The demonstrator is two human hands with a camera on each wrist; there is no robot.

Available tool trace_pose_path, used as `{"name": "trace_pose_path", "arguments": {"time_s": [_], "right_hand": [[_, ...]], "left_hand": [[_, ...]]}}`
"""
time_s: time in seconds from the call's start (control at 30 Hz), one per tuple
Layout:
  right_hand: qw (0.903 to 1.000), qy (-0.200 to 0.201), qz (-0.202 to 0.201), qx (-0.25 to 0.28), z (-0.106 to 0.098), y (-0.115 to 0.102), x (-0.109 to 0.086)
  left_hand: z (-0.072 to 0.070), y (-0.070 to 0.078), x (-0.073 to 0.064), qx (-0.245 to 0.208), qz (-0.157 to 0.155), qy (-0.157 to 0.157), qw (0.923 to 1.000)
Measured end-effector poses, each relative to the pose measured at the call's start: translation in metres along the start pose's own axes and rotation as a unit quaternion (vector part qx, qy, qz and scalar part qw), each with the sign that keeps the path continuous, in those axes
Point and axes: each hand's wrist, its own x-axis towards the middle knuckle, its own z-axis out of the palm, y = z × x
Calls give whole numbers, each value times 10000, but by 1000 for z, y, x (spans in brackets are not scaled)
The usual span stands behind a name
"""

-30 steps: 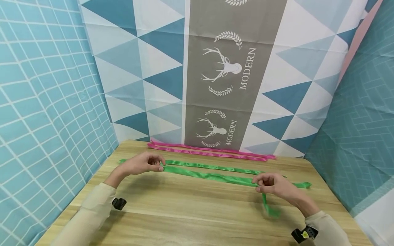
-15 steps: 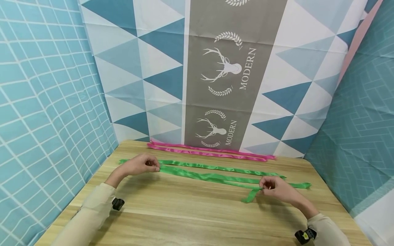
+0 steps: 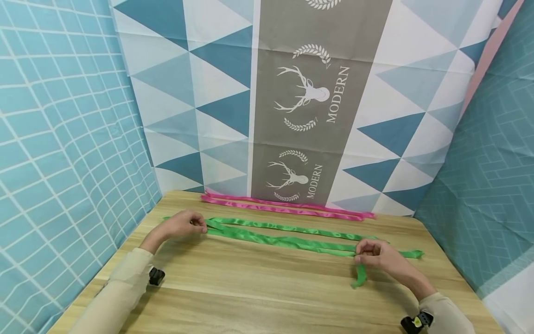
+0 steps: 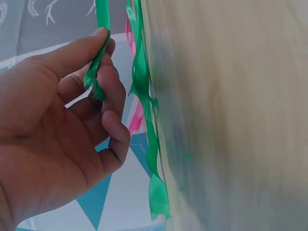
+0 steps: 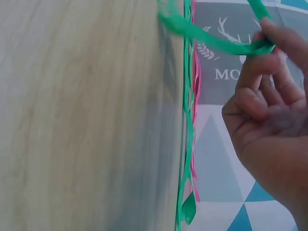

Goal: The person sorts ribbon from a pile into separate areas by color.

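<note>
A green satin ribbon [image 4: 103, 17] is stretched between my two hands. My left hand [image 3: 185, 223] pinches it between thumb and forefinger, a short frayed end sticking out past the fingertips in the left wrist view. My right hand [image 3: 381, 255] pinches the same ribbon farther right, where a loose tail [image 3: 359, 277] hangs down in front of the fingers. Just behind, other green ribbon strips [image 3: 288, 228] lie lengthwise across the wooden table. One strip's right end [image 3: 412, 254] shows beyond my right hand. Overlap hides where the held ribbon parts from the strip behind it.
Pink ribbon strips [image 3: 283, 212] lie along the table's back edge, against a hanging cloth with triangles and deer heads [image 3: 300, 93]. Tile-patterned cloth [image 3: 62, 116] hangs on the left and teal cloth [image 3: 496, 153] on the right. Bare wood [image 3: 250, 292] spreads in front.
My left hand has moved left with its end of the ribbon. My right hand has shifted slightly right, sliding outward. The loose tail swung left, and now hangs nearly straight down.
</note>
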Motion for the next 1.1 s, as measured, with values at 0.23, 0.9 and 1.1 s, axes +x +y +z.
{"name": "trace_pose_path", "arguments": {"time_s": [0.23,0.9,1.1], "right_hand": [[9951,569,-120,-796,-7,13,0],[9745,841,163,-2075,-11,22,4],[9706,559,218,-2331,-10,19,1]], "left_hand": [[-1,-7,-7,-261,-568,49,9980],[0,-11,-15,63,-1445,296,9890],[-1,-9,-19,-45,-1493,237,9885]]}}
